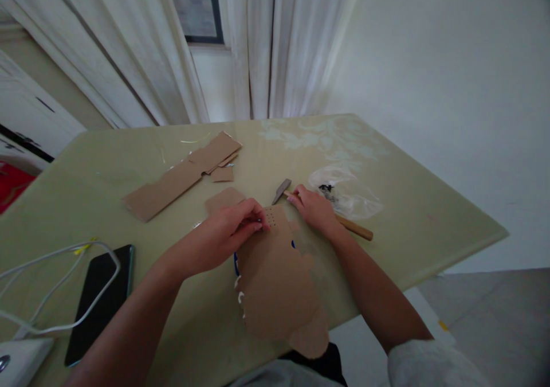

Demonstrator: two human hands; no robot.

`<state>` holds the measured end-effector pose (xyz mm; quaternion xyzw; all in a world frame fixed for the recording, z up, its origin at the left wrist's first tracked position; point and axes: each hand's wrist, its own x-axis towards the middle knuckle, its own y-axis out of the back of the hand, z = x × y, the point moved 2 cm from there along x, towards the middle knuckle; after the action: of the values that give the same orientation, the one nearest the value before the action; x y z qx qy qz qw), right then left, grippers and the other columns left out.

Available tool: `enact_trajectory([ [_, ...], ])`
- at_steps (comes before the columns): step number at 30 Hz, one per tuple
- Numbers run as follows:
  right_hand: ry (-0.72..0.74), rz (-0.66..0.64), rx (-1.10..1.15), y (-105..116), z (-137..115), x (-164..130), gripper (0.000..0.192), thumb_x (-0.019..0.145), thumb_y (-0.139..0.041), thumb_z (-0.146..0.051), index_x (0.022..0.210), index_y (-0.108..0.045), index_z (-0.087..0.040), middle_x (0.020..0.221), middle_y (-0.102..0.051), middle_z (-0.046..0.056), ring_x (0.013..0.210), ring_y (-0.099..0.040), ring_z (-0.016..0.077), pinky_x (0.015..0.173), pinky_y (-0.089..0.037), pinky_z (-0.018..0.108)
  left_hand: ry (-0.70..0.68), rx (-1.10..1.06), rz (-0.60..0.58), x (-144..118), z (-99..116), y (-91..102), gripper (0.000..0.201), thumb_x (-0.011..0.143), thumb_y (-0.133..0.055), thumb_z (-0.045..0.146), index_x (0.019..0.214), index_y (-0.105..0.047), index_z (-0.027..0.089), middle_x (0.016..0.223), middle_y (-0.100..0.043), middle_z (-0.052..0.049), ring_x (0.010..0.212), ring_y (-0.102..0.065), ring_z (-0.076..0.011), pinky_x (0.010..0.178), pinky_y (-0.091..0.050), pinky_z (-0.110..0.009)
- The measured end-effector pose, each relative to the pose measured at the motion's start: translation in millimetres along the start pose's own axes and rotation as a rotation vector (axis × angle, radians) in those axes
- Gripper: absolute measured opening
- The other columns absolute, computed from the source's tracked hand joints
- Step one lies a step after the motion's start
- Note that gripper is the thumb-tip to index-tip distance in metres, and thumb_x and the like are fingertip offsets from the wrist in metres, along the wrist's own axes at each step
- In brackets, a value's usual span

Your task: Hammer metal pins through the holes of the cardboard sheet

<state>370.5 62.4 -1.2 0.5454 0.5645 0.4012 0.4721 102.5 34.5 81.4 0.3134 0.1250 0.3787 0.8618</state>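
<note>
Two bare hands of mine are meeting the work near the middle of the scene. My left hand (240, 225) is pinching narrow, its fingertips touching the far end of a large, flat, brown cardboard piece with a rounded near end (279, 289), just left of a patch of small dark dots (270, 216); I cannot tell whether anything tiny is sitting between them. My right hand (315, 208) is curling round a grey-headed hammer with a wooden handle (354, 227), gripping close behind the head. The cardboard piece is lying in front of me, its near end jutting past the edge of a pale green table (429, 221). To the right, a clear crumpled plastic bag (361, 196) is lying beside the hammer, with small dark bits (329, 192) showing in it. Far left, a long brown cardboard strip (180, 182) is lying at a slant. Near left, a white cable (112, 281) is looping over a black-screened phone (101, 301). Beyond the table, long white curtains (141, 49) are hanging.
</note>
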Motion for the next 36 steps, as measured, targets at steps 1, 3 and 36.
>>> enact_trajectory([
  [1,-0.001,0.001,-0.001,0.0,0.1,0.2,0.032,0.115,-0.047,-0.05,0.122,-0.063,-0.024,0.116,-0.082,0.011,0.105,-0.077,0.03,0.079,-0.049,0.033,0.0,-0.003,-0.001,0.0,-0.2,-0.2,0.018,0.108,-0.053,0.03,0.109,-0.07,0.025,0.108,-0.078,-0.003,0.1,-0.072,-0.0206,0.087,-0.054,-0.032],
  [3,0.0,0.005,-0.006,-0.2,0.3,0.3,0.032,0.114,-0.047,-0.05,0.122,-0.063,-0.024,0.116,-0.082,0.011,0.105,-0.077,0.0303,0.078,-0.049,0.033,-0.003,-0.003,0.0,0.2,-0.5,-0.4,0.017,0.108,-0.053,0.03,0.109,-0.07,0.024,0.107,-0.078,-0.003,0.099,-0.072,-0.0202,0.086,-0.053,-0.032],
  [36,0.02,-0.001,0.007,1.6,0.6,-0.7,0.034,0.114,-0.047,-0.05,0.124,-0.064,-0.023,0.116,-0.081,0.013,0.108,-0.077,0.0312,0.079,-0.049,0.034,-0.019,0.058,0.013,3.3,-0.3,-1.1,0.015,0.106,-0.062,0.032,0.103,-0.073,0.022,0.095,-0.077,-0.001,0.085,-0.068,-0.018,0.075,-0.048,-0.032],
])
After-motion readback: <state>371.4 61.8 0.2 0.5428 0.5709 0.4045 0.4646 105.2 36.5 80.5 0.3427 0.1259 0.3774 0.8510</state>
